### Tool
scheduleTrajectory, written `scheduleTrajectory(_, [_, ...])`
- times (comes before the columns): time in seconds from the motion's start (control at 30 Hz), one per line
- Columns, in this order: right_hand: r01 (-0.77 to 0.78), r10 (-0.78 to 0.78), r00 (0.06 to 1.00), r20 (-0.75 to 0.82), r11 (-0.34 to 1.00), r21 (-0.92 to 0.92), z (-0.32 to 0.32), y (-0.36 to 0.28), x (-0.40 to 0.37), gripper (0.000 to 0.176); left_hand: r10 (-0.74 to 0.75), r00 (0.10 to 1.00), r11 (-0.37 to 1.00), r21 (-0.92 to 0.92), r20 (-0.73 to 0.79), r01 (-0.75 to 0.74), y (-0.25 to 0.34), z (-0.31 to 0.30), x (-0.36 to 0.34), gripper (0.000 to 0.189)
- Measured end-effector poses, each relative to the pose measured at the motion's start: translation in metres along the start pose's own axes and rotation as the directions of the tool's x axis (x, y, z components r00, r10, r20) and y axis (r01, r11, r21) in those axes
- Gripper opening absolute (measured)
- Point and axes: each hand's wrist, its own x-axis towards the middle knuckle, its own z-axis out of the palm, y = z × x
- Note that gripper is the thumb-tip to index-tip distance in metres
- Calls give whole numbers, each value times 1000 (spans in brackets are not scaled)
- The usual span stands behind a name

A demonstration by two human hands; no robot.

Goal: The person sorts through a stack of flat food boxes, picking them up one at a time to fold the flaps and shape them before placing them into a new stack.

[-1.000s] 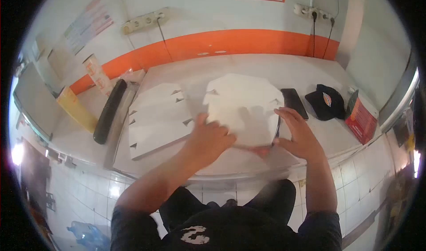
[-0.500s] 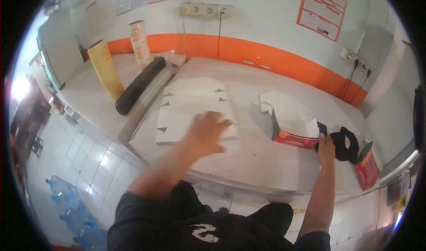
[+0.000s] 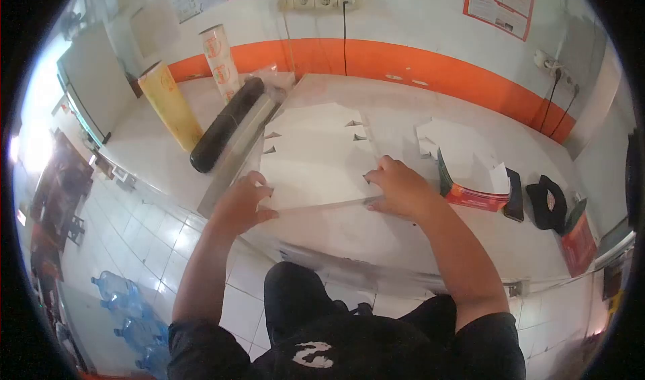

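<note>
White cardboard box blanks (image 3: 312,151), notched along both sides, lie flat in a stack on the white table. My left hand (image 3: 243,204) is curled round the near left corner, fingers on top and thumb at the front edge. At the near right corner my right hand (image 3: 402,188) grips in the same way, thumb and fingers bent over the edge. To the right of it stands a partly folded box (image 3: 474,197) with red printed sides and a white inside.
A black phone (image 3: 513,195), a black cap (image 3: 547,202) and a red printed box (image 3: 579,245) sit at the right. Along the left are a black roll (image 3: 225,126), a yellow roll (image 3: 169,104) and a white-orange roll (image 3: 220,61). Blue water bottles (image 3: 131,309) stand on the floor.
My right hand has left the folded box and phone and moved left to the blanks. My left hand has come down to their near left corner. The view has shifted slightly.
</note>
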Motion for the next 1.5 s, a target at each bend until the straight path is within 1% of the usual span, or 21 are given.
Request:
scheduleTrajectory(0.1, [18,-17,1000,-15,999,44,8,19,12,55,73,997,995,68,13,-73,4,-2,2,44])
scheduleTrajectory(0.2, [-43,40,998,45,996,75,2,24,11,55,165,984,986,7,-73,-165,0,7,4,43])
scheduleTrajectory(0.3, [7,-8,1000,1,996,85,9,34,12,53,167,982,986,1,-83,-167,2,11,9,43])
scheduleTrajectory(0.4, [-36,33,999,30,994,98,8,34,14,50,136,991,990,30,-4,-136,4,7,17,41])
scheduleTrajectory(0.5, [-54,47,994,96,996,74,-4,27,12,49,223,974,960,166,41,-227,6,6,23,40])
scheduleTrajectory(0.6, [77,-80,996,28,993,85,5,37,11,50,301,950,874,373,88,-311,10,11,28,37])
scheduleTrajectory(0.7, [134,-127,985,-116,989,56,9,32,-1,47,329,940,863,377,87,-337,5,2,36,34])
scheduleTrajectory(0.8, [143,-146,961,-235,989,-31,19,38,7,40,383,924,847,392,19,-359,18,-29,45,24])
scheduleTrajectory(0.9, [113,-137,949,-285,989,-98,13,41,11,34,361,929,880,299,85,-369,35,-52,43,27])
scheduleTrajectory(1.0, [110,-128,964,-234,990,-90,3,41,-1,33,318,930,900,250,185,-358,48,-53,27,28])
scheduleTrajectory(1.1, [-7,15,996,-90,996,85,-9,29,-27,33,352,936,932,88,3,-351,60,-26,-15,32])
scheduleTrajectory(1.13, [-10,13,999,-45,998,70,-6,26,-31,34,238,970,968,75,50,-241,65,-18,-28,39])
scheduleTrajectory(1.2, [-14,13,999,41,999,36,-3,21,-39,36,180,983,982,43,34,-182,68,-4,-48,43])
scheduleTrajectory(1.27, [23,-25,984,178,1000,14,-15,6,-49,37,113,994,993,14,13,-113,71,9,-62,51])
scheduleTrajectory(1.3, [44,-43,968,246,999,3,-17,0,-52,38,93,996,995,25,14,-93,71,10,-66,50])
scheduleTrajectory(1.4, [85,-79,965,251,996,-15,-8,-2,-53,42,54,998,998,40,23,-54,75,7,-69,49])
scheduleTrajectory(1.5, [28,-18,965,262,999,-34,-10,-8,-55,43,53,998,999,8,46,-53,75,6,-65,49])
